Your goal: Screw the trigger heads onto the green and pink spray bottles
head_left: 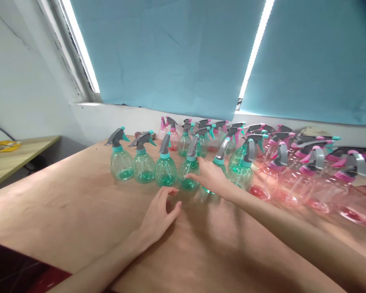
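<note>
1. At far left, yellow objects (6,147), too small to identify, lie on a pale wooden table (45,147).
2. Transparent green, rounded plastic spray bottles (122,165) with grey trigger heads stand upright in a front row on a broad brown table (79,203); the row looks largely formed, though its heads face differing ways.
3. The left hand (158,215), thumb and fingers parted, holds nothing just in front of the row.
4. The right hand (212,175) reaches to the fourth green bottle (183,179), thumb across its front; whether the fingers grip it cannot be told.
5. Transparent pink spray bottles (308,187) stand in ranks at right, seemingly in order, while pink and green ones mingle behind, apparently less settled.
</note>
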### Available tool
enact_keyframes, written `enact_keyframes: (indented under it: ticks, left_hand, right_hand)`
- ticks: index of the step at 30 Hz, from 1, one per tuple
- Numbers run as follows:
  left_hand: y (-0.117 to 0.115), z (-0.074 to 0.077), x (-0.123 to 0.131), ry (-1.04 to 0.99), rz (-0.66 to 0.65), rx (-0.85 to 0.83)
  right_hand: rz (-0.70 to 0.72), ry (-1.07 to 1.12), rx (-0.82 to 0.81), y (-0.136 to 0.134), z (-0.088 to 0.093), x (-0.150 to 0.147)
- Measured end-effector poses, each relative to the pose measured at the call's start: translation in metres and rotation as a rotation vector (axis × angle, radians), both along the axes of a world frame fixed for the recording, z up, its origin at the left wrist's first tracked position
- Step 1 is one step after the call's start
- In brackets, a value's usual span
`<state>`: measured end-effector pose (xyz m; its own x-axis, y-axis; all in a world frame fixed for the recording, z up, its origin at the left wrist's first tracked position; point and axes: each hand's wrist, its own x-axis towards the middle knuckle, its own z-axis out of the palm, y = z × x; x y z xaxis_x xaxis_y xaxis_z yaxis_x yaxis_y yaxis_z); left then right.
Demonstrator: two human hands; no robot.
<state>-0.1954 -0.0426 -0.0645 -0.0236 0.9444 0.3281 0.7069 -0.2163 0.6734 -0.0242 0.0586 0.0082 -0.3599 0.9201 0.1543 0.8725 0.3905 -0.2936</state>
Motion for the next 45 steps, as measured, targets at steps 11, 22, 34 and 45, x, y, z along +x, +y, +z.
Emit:
enact_keyframes:
  ticks: [11,22,34,45]
  left_hand:
    - [-0.001,0.004,0.002,-0.016,-0.003,-0.008]
    - [0.001,0.007,0.002,-0.028,-0.013,-0.037]
    - [-0.001,0.009,0.006,0.021,0.009,-0.013]
    - [-0.002,0.007,0.007,0.079,-0.017,0.057]
  right_hand:
    - [0.026,0.097,0.001,-0.003,0.0,0.001]
    - [0.047,0.387,0.14,-0.038,-0.012,0.083]
    - [-0.08,0.376,0.144,-0.011,-0.031,0.081]
    - [-0.097,0.351,0.078,0.001,-0.031,0.065]
